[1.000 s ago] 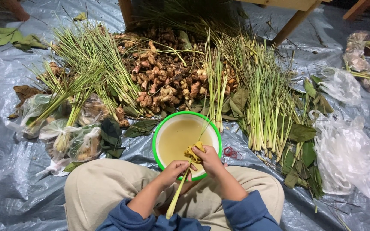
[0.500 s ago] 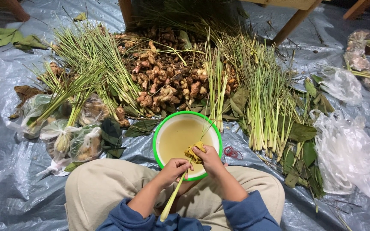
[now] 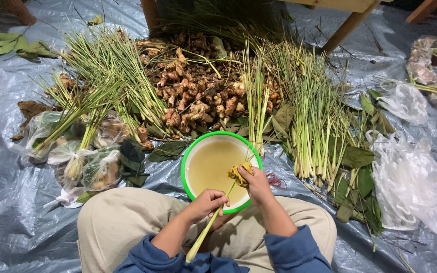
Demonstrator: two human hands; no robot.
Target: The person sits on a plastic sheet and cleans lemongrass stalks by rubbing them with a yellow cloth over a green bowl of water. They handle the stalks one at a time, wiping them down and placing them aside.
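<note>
I sit cross-legged on a grey plastic sheet [image 3: 21,222]. In front of my knees stands a green-rimmed basin [image 3: 188,151] of cloudy yellowish water. My left hand [image 3: 207,202] grips a lemongrass stalk [image 3: 202,236] that slants from my lap up over the basin's near rim. My right hand [image 3: 256,183] holds a yellow cloth [image 3: 239,173] pressed around the stalk's upper part, just above the water.
A heap of ginger roots [image 3: 198,91] lies behind the basin, flanked by lemongrass bundles at the left [image 3: 102,76] and right [image 3: 309,106]. Filled clear bags [image 3: 84,162] sit at left, crumpled plastic bags [image 3: 405,182] and green leaves [image 3: 355,156] at right. Wooden legs [image 3: 347,25] stand behind.
My right hand with the cloth has shifted very slightly along the stalk. The basin and the heaps have not moved.
</note>
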